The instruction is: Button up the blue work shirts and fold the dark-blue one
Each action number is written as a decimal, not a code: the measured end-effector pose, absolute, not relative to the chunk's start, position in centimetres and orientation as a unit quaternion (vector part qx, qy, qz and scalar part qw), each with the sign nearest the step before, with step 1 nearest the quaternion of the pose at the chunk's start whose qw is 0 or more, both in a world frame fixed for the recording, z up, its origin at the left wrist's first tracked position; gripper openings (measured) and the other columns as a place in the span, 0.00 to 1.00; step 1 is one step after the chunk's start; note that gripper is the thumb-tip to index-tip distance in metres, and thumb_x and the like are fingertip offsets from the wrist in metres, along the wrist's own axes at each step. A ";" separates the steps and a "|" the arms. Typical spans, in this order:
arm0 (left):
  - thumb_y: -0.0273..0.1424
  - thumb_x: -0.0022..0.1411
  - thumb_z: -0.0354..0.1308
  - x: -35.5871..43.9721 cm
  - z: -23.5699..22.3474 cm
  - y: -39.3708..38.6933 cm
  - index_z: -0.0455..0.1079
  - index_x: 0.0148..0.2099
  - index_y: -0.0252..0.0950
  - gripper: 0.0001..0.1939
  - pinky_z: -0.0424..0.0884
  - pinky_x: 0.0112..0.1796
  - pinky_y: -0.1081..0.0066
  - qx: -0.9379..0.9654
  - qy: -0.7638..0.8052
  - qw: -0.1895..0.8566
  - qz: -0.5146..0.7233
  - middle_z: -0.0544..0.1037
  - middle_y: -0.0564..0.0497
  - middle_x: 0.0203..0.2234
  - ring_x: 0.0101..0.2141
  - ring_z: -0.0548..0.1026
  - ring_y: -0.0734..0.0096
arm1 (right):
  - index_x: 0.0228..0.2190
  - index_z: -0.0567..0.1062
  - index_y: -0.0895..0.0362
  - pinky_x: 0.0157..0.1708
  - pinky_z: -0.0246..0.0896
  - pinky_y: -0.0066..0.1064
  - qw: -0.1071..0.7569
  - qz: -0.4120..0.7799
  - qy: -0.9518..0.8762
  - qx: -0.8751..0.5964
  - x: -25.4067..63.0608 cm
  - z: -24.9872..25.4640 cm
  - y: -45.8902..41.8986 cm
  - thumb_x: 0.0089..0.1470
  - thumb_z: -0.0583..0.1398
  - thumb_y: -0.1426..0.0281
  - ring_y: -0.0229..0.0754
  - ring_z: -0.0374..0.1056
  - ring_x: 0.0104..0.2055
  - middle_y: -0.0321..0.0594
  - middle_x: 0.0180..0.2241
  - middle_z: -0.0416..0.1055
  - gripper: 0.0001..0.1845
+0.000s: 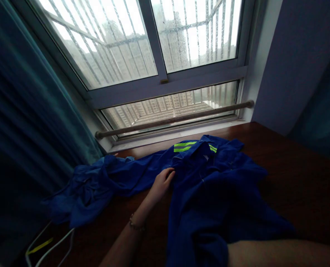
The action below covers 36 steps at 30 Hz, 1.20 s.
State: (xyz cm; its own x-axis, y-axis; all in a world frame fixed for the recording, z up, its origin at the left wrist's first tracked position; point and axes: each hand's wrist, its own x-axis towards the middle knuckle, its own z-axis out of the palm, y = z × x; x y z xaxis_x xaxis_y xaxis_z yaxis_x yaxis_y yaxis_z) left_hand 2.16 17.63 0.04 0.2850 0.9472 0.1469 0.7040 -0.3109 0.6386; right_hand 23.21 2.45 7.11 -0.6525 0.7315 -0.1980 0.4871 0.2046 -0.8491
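A blue work jacket [231, 189] with yellow-green and grey reflective stripes is spread, rumpled, over a dark wooden surface. At its left side, my left hand [164, 177] has its fingers closed on the cloth. A beaded bracelet [137, 223] circles that wrist. My right forearm [267, 252] comes in from the lower right and passes into the jacket's lower folds. The cloth hides my right hand, so its fingers cannot be seen. One blue sleeve [137, 174] stretches left from the jacket toward a heap of blue fabric [84, 193].
Beyond the jacket is a barred window [159, 79] with a metal rail [176, 119] across its lower part. A blue-green curtain [42, 92] hangs at the left. White cables [56, 244] and a yellow strip [41, 245] show at the lower left. Dark wood [300, 167] extends right.
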 end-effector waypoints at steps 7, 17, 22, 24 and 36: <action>0.43 0.54 0.53 0.2 -4.0 19.5 0.49 0.59 0.44 0.33 0.48 0.52 0.47 0.791 0.598 0.083 0.101 0.51 0.44 0.59 0.58 0.48 0.53 | 0.30 0.74 0.61 0.30 0.62 0.24 0.176 0.430 -0.817 -0.342 27.1 10.1 6.1 0.55 0.51 0.61 0.35 0.67 0.28 0.40 0.25 0.71 0.18; 0.23 0.60 0.40 -2.3 -2.1 20.1 0.61 0.41 0.34 0.10 0.63 0.35 0.71 0.734 0.667 -0.072 0.105 0.67 0.46 0.35 0.34 0.69 0.68 | 0.54 0.57 0.47 0.45 0.49 0.55 -0.055 0.245 -0.783 -0.569 30.2 1.0 16.4 0.41 0.61 0.57 0.62 0.52 0.52 0.49 0.52 0.56 0.39; 0.24 0.61 0.37 -8.4 0.6 20.5 0.59 0.44 0.31 0.12 0.62 0.33 0.70 0.613 0.753 -0.202 0.129 0.64 0.45 0.39 0.35 0.67 0.66 | 0.52 0.61 0.44 0.51 0.31 0.57 -0.060 0.127 -0.715 -0.685 38.9 -1.0 21.4 0.44 0.60 0.65 0.63 0.36 0.59 0.37 0.59 0.45 0.32; 0.25 0.61 0.37 -11.0 1.4 20.4 0.59 0.44 0.30 0.13 0.63 0.33 0.68 0.562 0.784 -0.230 0.129 0.63 0.44 0.40 0.37 0.66 0.62 | 0.50 0.65 0.49 0.51 0.28 0.58 -0.015 0.000 -0.640 -0.769 41.3 -1.7 22.2 0.52 0.53 0.69 0.63 0.36 0.59 0.40 0.58 0.49 0.21; 0.34 0.51 0.56 -6.4 4.1 19.6 0.53 0.57 0.35 0.31 0.58 0.49 0.57 0.709 0.698 -0.093 0.013 0.52 0.38 0.55 0.54 0.54 0.50 | 0.49 0.65 0.57 0.47 0.55 0.35 0.094 0.155 -0.845 -0.503 30.9 4.9 15.2 0.51 0.55 0.62 0.46 0.61 0.47 0.46 0.45 0.65 0.23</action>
State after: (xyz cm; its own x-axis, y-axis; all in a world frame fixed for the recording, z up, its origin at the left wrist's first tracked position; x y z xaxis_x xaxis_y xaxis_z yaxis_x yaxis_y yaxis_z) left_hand -6.37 19.63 4.08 0.0240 0.9886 0.1488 0.9936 -0.0071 -0.1131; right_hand 30.91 15.15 4.90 -0.4760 0.8794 0.0027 0.8213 0.4456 -0.3562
